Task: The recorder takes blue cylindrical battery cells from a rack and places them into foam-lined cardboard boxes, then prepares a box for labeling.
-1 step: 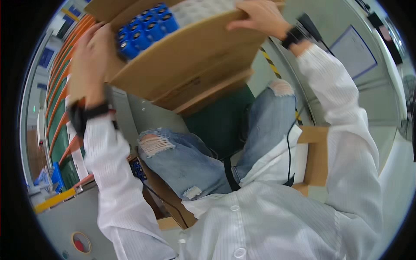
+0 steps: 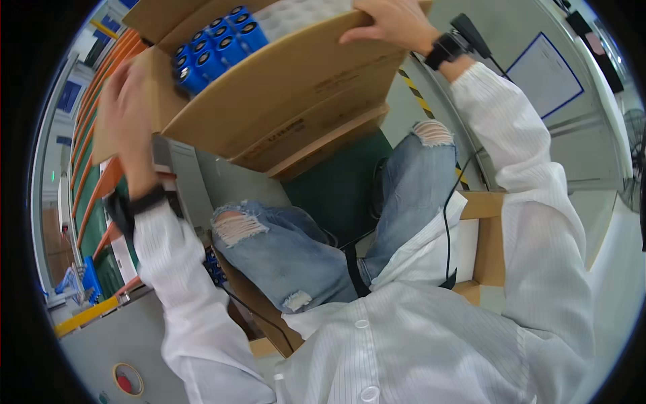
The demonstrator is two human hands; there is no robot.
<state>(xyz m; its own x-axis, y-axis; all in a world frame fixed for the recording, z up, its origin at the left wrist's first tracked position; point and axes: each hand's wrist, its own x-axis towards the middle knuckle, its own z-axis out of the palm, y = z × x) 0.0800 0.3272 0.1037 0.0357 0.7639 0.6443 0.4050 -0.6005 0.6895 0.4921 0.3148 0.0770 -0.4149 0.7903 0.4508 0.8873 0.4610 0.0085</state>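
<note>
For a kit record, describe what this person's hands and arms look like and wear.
Both the left hand and right hand are gloveless. Long white sleeves with fine stripes gather near the wrists. Each wrist wears a dark strap with a black device; a thin dark cord runs from the right one.

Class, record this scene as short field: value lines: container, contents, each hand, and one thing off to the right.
Container: open brown cardboard box
Contents: upright blue cylinders with dark-ringed tops, beside a white bumpy sheet
Left hand: at the box's left end; blurred, contact unclear
Right hand: grasping the box's near upper edge
Off right: white rectangular sheet with blue border
</note>
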